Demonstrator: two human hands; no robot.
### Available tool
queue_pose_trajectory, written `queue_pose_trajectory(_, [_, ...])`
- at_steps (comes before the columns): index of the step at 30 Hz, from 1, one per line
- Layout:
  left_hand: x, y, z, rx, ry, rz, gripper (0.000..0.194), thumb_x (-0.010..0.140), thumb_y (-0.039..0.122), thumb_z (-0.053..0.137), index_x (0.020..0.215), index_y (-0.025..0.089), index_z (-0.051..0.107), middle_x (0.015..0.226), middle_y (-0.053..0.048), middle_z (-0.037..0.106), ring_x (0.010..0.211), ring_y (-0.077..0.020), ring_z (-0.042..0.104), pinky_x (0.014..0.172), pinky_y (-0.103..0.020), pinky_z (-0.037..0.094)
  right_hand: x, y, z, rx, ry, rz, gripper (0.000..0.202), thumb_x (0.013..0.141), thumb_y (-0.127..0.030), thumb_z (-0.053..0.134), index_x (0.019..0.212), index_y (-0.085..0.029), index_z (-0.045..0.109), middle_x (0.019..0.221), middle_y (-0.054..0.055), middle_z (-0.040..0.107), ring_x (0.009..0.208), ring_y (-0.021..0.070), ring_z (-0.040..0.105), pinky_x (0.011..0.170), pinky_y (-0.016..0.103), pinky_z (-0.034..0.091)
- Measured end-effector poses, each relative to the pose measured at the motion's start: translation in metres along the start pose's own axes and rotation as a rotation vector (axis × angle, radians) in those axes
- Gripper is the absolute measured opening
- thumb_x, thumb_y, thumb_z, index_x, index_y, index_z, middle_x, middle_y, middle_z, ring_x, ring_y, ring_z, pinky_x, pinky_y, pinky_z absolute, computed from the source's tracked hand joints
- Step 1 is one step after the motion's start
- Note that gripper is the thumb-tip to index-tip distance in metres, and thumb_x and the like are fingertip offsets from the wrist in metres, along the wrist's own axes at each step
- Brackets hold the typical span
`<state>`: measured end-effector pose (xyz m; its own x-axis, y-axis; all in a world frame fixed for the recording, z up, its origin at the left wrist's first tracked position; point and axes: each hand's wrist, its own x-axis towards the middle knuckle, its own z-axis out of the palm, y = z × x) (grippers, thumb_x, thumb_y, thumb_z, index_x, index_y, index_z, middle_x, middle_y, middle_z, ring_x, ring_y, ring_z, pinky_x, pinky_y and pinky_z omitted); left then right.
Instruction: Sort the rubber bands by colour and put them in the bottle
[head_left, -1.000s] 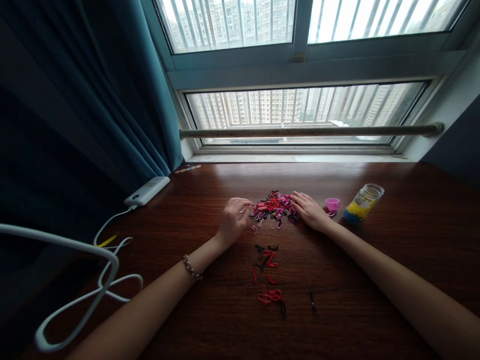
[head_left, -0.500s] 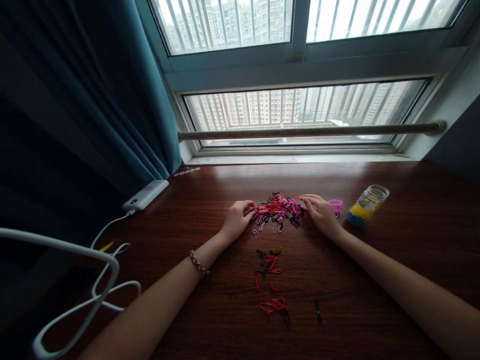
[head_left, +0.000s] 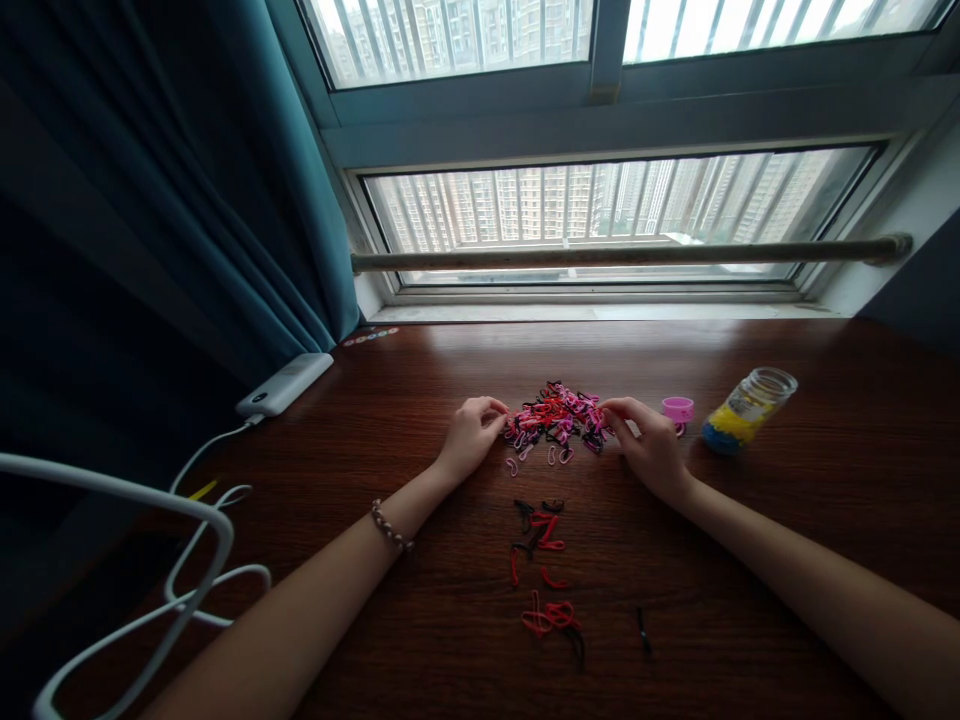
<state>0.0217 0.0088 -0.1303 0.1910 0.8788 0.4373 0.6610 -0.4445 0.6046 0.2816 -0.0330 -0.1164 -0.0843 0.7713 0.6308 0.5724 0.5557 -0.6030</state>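
Note:
A pile of small pink, red and black bands [head_left: 559, 412] lies on the dark wooden table between my hands. My left hand [head_left: 477, 430] touches the pile's left edge, fingers closed together; what they pinch is too small to make out. At the right edge of the pile, my right hand [head_left: 641, 435] has its thumb and fingertips drawn together, and anything between them is too small to tell. Nearer to me lie red and black bands [head_left: 540, 525], a lower red and black cluster [head_left: 551, 615] and a small black piece [head_left: 643, 630].
Right of my right hand are a pink cup-like piece [head_left: 678, 409] and a tilted clear jar with yellow and blue [head_left: 742, 415]. A white power bank [head_left: 285, 385] and its cable [head_left: 217, 540] lie at left. Behind the table [head_left: 825, 480] are a window and a bar [head_left: 630, 257].
The view has shifted slightly. My right hand's fingers have drawn in and bent at the pile's right edge, and the orange-red band at their tips no longer shows. My left hand has barely moved.

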Motion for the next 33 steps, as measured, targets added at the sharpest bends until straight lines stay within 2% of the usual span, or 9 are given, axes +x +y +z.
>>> queue_pose_trajectory(10, [-0.002,0.003,-0.001,-0.138,0.060,-0.070,0.015,0.075,0.028,0.058,0.086,0.018,0.060,0.084,-0.004,0.067,0.078,-0.0174,0.064,0.067,-0.028,0.050,-0.006,-0.011,-0.002,-0.075,-0.069,-0.278,0.021,0.086,-0.017,0.042,0.101,-0.020,0.057,0.085,0.007,0.060,0.081,0.0174,0.056,0.072,0.031,0.046])
queue_pose_trajectory(15, [-0.002,0.004,-0.001,-0.123,0.070,-0.042,0.015,0.077,0.028,0.055,0.086,0.017,0.062,0.089,-0.006,0.066,0.082,-0.0180,0.063,0.067,-0.028,0.051,-0.019,-0.039,-0.002,-0.089,-0.400,-0.775,0.029,0.085,-0.014,0.043,0.111,-0.018,0.054,0.092,0.006,0.064,0.089,0.0163,0.056,0.078,0.030,0.047])
queue_pose_trajectory(17, [-0.002,0.005,-0.002,-0.114,0.077,-0.023,0.016,0.078,0.029,0.054,0.085,0.017,0.062,0.087,-0.006,0.066,0.081,-0.0181,0.063,0.066,-0.028,0.050,-0.020,-0.045,-0.002,-0.095,-0.495,-0.856,0.030,0.086,-0.015,0.042,0.115,-0.018,0.052,0.098,0.006,0.064,0.095,0.0160,0.055,0.082,0.031,0.046])
queue_pose_trajectory(19, [-0.003,0.010,-0.004,-0.108,0.083,0.026,0.016,0.079,0.030,0.054,0.083,0.017,0.062,0.084,-0.006,0.065,0.080,-0.0178,0.061,0.067,-0.028,0.050,-0.017,-0.044,0.000,-0.113,-0.467,-0.774,0.032,0.087,-0.017,0.042,0.117,-0.019,0.051,0.103,0.007,0.063,0.099,0.0164,0.055,0.084,0.032,0.046])
queue_pose_trajectory(22, [-0.009,0.027,-0.009,-0.116,0.025,0.202,0.014,0.080,0.028,0.053,0.079,0.018,0.063,0.079,-0.006,0.063,0.078,-0.0170,0.059,0.072,-0.031,0.048,-0.010,-0.029,0.002,-0.157,-0.313,-0.482,0.032,0.087,-0.018,0.040,0.117,-0.019,0.051,0.108,0.009,0.061,0.104,0.0186,0.052,0.089,0.037,0.044])
queue_pose_trajectory(25, [-0.020,0.051,-0.012,-0.136,-0.179,0.445,0.014,0.081,0.025,0.051,0.080,0.019,0.064,0.078,-0.006,0.063,0.078,-0.0170,0.057,0.076,-0.033,0.046,-0.005,-0.012,0.007,-0.188,-0.205,-0.249,0.030,0.087,-0.019,0.037,0.110,-0.020,0.056,0.107,0.008,0.061,0.109,0.0209,0.049,0.093,0.041,0.042])
queue_pose_trajectory(27, [-0.026,0.064,-0.013,-0.100,-0.362,0.595,0.015,0.081,0.026,0.050,0.083,0.022,0.065,0.081,-0.006,0.064,0.082,-0.0177,0.057,0.079,-0.034,0.044,-0.004,-0.003,0.010,-0.215,-0.208,-0.187,0.028,0.087,-0.020,0.037,0.106,-0.021,0.058,0.106,0.007,0.062,0.113,0.0225,0.046,0.096,0.045,0.038])
queue_pose_trajectory(29, [-0.029,0.069,-0.013,-0.042,-0.436,0.667,0.017,0.082,0.027,0.049,0.084,0.023,0.065,0.084,-0.006,0.065,0.087,-0.0186,0.056,0.083,-0.035,0.042,-0.005,0.003,0.014,-0.264,-0.248,-0.159,0.028,0.087,-0.020,0.037,0.103,-0.023,0.060,0.108,0.006,0.062,0.118,0.0244,0.041,0.100,0.051,0.031])
queue_pose_trajectory(33, [-0.024,0.057,-0.009,0.054,-0.260,0.562,0.019,0.084,0.026,0.047,0.087,0.022,0.065,0.090,-0.005,0.065,0.094,-0.0188,0.054,0.088,-0.036,0.040,-0.008,0.011,0.018,-0.385,-0.275,-0.084,0.028,0.087,-0.024,0.038,0.101,-0.023,0.062,0.116,0.005,0.058,0.121,0.0293,0.034,0.100,0.058,0.023])
